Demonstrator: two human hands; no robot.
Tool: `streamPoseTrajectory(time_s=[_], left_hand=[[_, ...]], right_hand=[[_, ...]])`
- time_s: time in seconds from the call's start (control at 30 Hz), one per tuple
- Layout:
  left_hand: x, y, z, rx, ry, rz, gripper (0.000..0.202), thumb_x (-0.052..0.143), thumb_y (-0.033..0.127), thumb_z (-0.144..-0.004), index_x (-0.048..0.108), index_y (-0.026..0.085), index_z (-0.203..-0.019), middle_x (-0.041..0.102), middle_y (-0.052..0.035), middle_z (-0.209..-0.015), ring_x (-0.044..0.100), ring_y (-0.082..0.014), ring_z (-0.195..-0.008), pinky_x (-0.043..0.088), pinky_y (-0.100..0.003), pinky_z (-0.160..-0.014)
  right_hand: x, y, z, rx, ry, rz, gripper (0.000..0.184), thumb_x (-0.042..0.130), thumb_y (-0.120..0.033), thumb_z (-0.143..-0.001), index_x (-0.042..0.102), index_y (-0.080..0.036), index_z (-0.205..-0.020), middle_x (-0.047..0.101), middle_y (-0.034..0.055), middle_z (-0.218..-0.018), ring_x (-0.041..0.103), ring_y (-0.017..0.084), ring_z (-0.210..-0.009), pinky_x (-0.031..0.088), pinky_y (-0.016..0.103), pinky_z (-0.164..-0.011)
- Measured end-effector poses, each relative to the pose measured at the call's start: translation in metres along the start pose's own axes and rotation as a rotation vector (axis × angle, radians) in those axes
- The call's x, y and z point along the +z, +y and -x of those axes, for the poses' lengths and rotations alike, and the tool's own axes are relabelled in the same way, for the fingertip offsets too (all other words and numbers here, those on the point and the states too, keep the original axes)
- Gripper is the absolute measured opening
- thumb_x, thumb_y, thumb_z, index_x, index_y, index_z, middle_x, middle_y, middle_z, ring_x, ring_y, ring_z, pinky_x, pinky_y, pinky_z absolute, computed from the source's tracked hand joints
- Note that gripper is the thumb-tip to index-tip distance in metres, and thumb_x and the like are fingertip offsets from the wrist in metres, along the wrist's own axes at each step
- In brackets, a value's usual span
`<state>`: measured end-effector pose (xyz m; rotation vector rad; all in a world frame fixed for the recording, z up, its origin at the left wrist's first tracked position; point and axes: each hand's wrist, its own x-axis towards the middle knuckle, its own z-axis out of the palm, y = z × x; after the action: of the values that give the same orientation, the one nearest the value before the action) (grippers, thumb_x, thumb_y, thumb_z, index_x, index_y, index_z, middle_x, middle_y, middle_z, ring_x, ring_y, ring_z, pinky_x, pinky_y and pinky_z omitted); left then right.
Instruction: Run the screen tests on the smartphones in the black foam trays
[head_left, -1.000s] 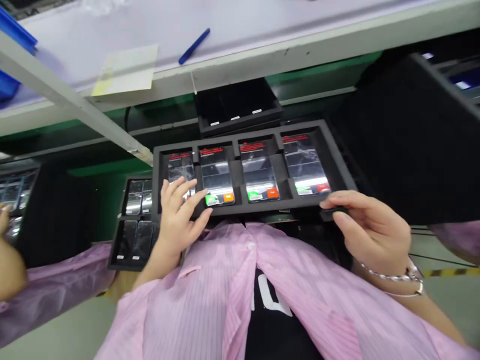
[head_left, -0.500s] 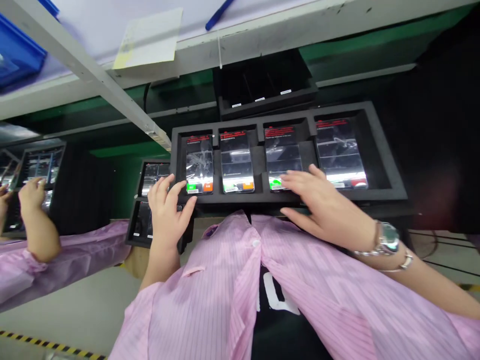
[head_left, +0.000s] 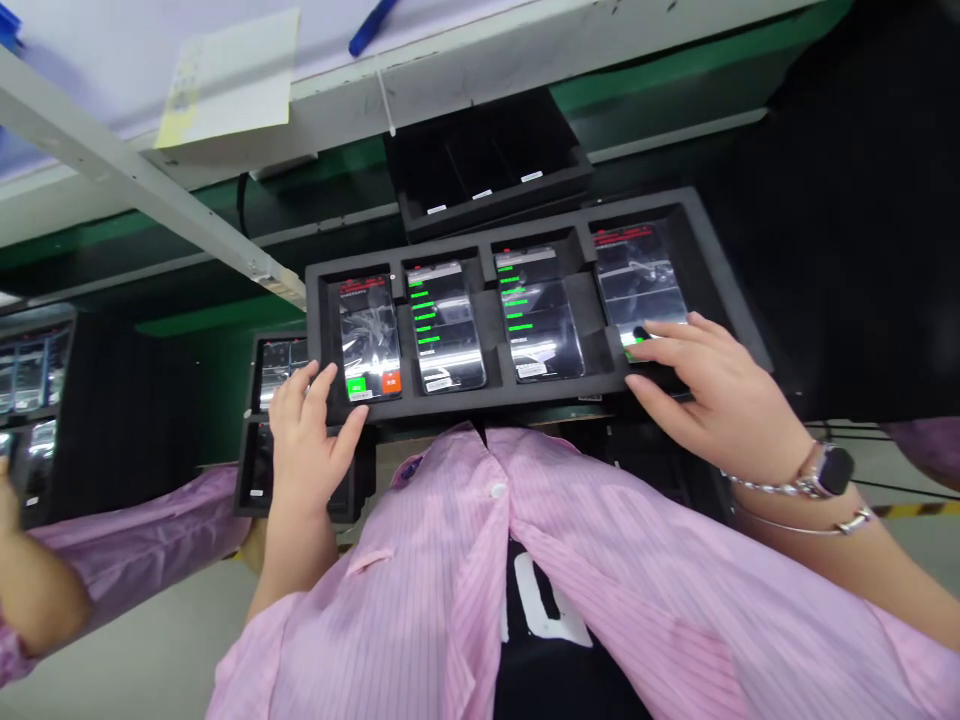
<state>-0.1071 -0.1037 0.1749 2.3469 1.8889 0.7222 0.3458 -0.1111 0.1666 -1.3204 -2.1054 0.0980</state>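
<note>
A black foam tray (head_left: 536, 395) lies in front of me with several smartphones in its slots. The leftmost phone (head_left: 370, 335) shows red text, a green button and an orange one. Green text lines run down the screens of the two middle phones, the left-middle phone (head_left: 457, 340) and the right-middle phone (head_left: 547, 330). My right hand (head_left: 709, 395) has its fingers stretched over the lower edge of the rightmost phone (head_left: 641, 285), a fingertip at its green button. My left hand (head_left: 311, 430) rests with fingers spread at the tray's left end, holding nothing.
Behind the tray sits another black tray (head_left: 491, 165) with white labels. To the left is a further phone tray (head_left: 259, 425), and a co-worker's arm (head_left: 45, 590) reaches in at far left. A white metal post (head_left: 150, 190) slants above; a shelf holds paper (head_left: 232, 80) and a blue pen (head_left: 371, 28).
My right hand has moved right, from the third phone to the rightmost one. Both middle screens have switched from red text with buttons to green lines. The view has shifted slightly.
</note>
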Motion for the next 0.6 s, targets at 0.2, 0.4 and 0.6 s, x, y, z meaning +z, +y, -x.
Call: streamPoseTrajectory(time_s=[0.2, 0.4, 0.6], left_hand=[[0.007, 0.031, -0.006, 0.074, -0.014, 0.035, 0.05, 0.061, 0.054, -0.098, 0.062, 0.026, -0.14, 0.055, -0.0144, -0.154, 0.042, -0.0367, -0.152, 0.025, -0.061, -0.129], [0.018, 0.058, -0.028, 0.168, -0.114, -0.004, 0.059, 0.06, 0.066, -0.097, 0.063, 0.026, -0.141, 0.053, -0.0135, -0.158, 0.038, -0.0387, -0.154, 0.018, -0.063, -0.131], [0.035, 0.068, -0.038, 0.121, -0.08, -0.056, 0.053, 0.063, 0.065, -0.095, 0.069, 0.026, -0.131, 0.054, -0.0111, -0.158, 0.032, -0.0402, -0.157, 0.017, -0.064, -0.131]], right_hand=[[-0.002, -0.024, -0.013, -0.018, 0.037, -0.058, 0.037, 0.068, -0.019, -0.095, 0.063, -0.028, -0.13, 0.072, 0.0134, -0.124, 0.066, 0.039, -0.127, 0.046, 0.068, -0.118], [0.02, -0.041, -0.03, -0.099, -0.087, -0.135, 0.032, 0.066, -0.03, -0.098, 0.064, -0.024, -0.13, 0.071, 0.0121, -0.131, 0.061, 0.038, -0.133, 0.036, 0.071, -0.123], [0.039, -0.043, -0.032, -0.119, -0.104, -0.073, 0.042, 0.067, -0.042, -0.099, 0.063, -0.021, -0.135, 0.068, 0.0145, -0.14, 0.056, 0.039, -0.139, 0.04, 0.068, -0.121]])
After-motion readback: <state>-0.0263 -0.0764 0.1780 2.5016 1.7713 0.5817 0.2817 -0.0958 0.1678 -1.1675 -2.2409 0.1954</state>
